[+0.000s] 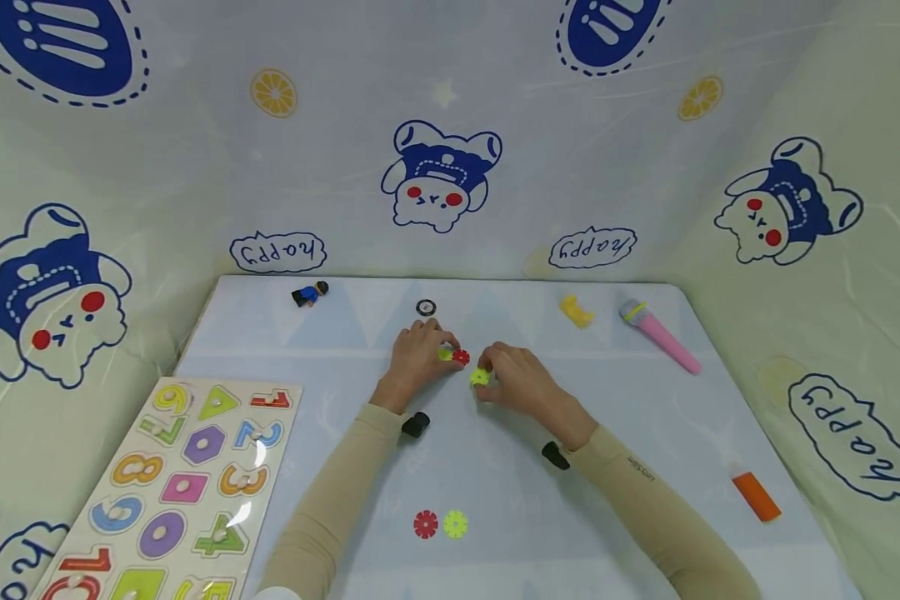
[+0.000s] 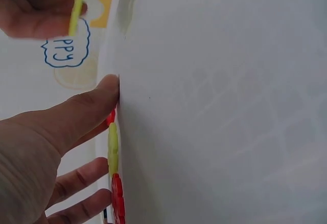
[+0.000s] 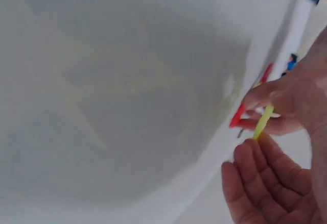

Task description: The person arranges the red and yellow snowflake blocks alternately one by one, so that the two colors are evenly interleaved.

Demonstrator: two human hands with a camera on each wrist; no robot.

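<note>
Beige sleeves (image 1: 337, 492) lead in to the middle of the tabletop (image 1: 615, 383), where the right hand (image 1: 521, 381) pinches a yellow-green slotted disc (image 1: 480, 377) just beside a red slotted disc (image 1: 461, 357). The left hand (image 1: 417, 350) seems to pinch that one, though it hides much of the row (image 1: 445, 354). Lining slot to slot, with the row kept flat, should work best. Two loose discs (image 1: 425, 524) lie between the sleeves.

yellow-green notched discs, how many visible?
3 visible: one disc pinched in the right grip, another disc at the left grip, a third disc on the table, right of a red disc. The left grip may hide more.
</note>
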